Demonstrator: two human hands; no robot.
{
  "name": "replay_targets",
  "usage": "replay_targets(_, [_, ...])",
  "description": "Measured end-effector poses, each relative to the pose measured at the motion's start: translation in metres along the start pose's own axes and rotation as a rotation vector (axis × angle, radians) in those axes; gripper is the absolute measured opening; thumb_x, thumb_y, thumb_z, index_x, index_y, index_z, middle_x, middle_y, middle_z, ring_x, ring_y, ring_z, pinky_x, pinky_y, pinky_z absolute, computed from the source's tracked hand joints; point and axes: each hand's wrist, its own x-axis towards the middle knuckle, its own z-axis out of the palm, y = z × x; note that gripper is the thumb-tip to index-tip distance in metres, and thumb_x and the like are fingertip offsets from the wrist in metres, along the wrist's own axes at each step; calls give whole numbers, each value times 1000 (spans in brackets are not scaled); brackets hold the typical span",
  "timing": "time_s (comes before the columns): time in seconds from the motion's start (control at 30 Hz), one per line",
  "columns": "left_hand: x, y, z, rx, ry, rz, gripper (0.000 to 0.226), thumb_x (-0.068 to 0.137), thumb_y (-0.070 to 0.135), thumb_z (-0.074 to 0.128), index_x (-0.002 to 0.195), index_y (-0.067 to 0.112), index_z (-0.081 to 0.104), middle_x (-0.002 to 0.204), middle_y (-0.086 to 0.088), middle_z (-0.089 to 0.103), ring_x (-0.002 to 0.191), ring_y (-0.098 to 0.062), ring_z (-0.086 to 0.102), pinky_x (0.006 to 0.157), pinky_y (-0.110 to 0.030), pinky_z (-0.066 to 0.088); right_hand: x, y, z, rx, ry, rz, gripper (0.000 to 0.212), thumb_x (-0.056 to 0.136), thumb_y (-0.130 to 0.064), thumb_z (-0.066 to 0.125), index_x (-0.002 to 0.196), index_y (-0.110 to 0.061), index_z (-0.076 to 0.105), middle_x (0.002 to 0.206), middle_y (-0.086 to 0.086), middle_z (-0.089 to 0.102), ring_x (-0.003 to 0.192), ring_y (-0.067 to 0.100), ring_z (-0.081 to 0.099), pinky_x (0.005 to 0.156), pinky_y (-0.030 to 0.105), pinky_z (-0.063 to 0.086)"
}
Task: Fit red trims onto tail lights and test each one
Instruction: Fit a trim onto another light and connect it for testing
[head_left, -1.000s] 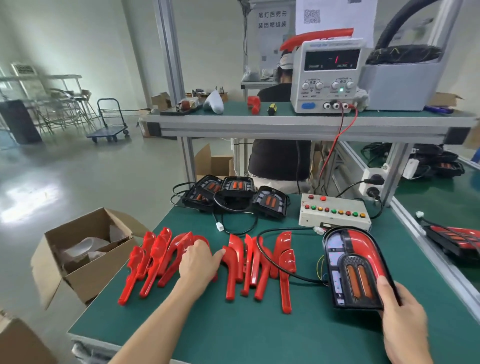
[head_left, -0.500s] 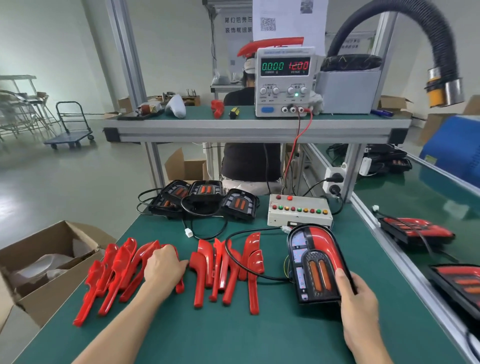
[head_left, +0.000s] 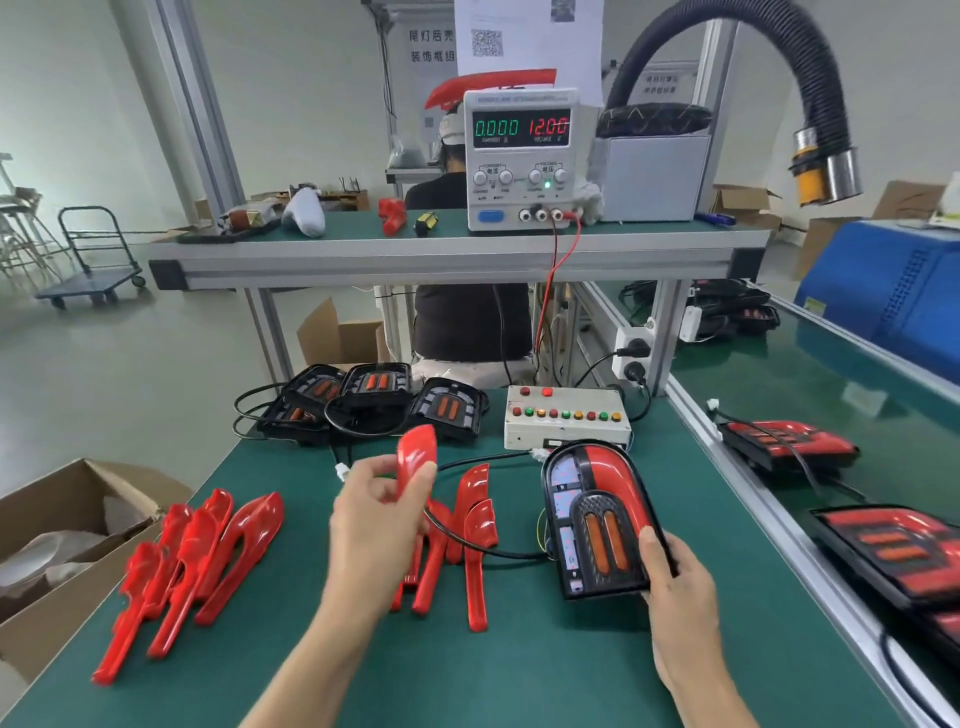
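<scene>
My left hand (head_left: 382, 512) holds a red trim (head_left: 415, 449) lifted above the green mat, its curved end pointing up. My right hand (head_left: 670, 577) grips the lower right edge of a tail light (head_left: 592, 512) that lies on the mat with one red trim fitted on its right side and two orange strips lit dark. A black cable (head_left: 467, 540) runs from the light toward the test box (head_left: 566, 415). Loose red trims lie in two groups: a left pile (head_left: 202, 551) and a middle group (head_left: 472, 525) partly hidden by my left hand.
Several black tail lights (head_left: 374, 397) with cables sit at the mat's far edge. A power supply (head_left: 522, 156) reads 12.00 on the upper shelf. An open cardboard box (head_left: 62, 525) stands at the left. Finished lights (head_left: 789, 441) lie on the right conveyor. A person sits behind the shelf.
My left hand has picked a red trim out of the piles and raised it toward the middle. My right hand stays on the tail light's lower edge.
</scene>
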Motion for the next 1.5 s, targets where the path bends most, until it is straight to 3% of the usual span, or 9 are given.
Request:
replay_targets(0.13, [-13,3,58,-214,-123,-75,16,98,28,64,101,14,60,65,-6,71,52,-16,66,48,-26,50,1,0,-1,28,-28,33,18,102,-25,59,107,-13,71,98,2,79,84,11,73,82,36,53])
replay_targets(0.27, [-21,4,100,80,-152,2,22,93,44,64,86,23,62,71,3,69,64,-4,64,61,-21,47,2,4,-2,-2,-11,3,16,102,-24,61,106,-14,72,96,1,79,86,15,73,85,34,56])
replay_targets(0.37, [-22,5,119,165,-145,37,23,92,45,64,86,23,63,75,6,62,72,-12,60,74,-35,52,1,4,-2,-29,7,-41,13,100,-25,63,107,-19,72,96,-5,79,84,6,73,71,14,55])
replay_targets(0.43, [-23,5,126,206,-143,46,23,94,44,63,92,22,63,75,6,62,75,-16,61,79,-42,53,1,3,-1,-34,12,-36,13,99,-27,63,105,-20,72,95,-7,79,84,5,74,69,12,54])
replay_targets(0.73, [-25,0,134,397,-170,190,28,91,42,66,106,27,47,82,3,67,83,-22,66,78,-43,55,-2,-2,2,-31,36,-22,16,101,-30,61,102,-18,72,89,-9,78,77,1,71,65,10,52])
replay_targets(0.93, [-23,-3,141,623,-148,368,27,98,46,55,104,23,40,80,0,68,75,-26,69,65,-40,55,-4,-5,3,-14,32,-12,19,101,-31,59,104,-16,72,89,-6,78,79,4,72,66,12,53])
replay_targets(1.13, [-25,-21,141,603,-58,605,39,96,48,58,126,23,52,87,7,69,76,-17,69,56,-32,52,-3,-6,3,9,26,25,19,102,-29,59,106,-16,73,94,-3,79,86,10,74,67,15,56])
replay_targets(1.27, [-24,-34,140,513,-5,651,37,94,45,63,123,22,58,92,4,53,78,-19,57,65,-35,52,-4,-7,2,1,13,28,19,102,-30,60,106,-18,74,96,-1,79,89,16,75,70,20,58])
replay_targets(1.5, [-33,-36,147,297,-96,526,48,102,57,35,134,26,54,112,2,41,98,-14,48,82,-31,49,-4,-10,1,2,27,42,21,103,-35,58,98,-30,77,96,2,79,93,22,76,84,40,59])
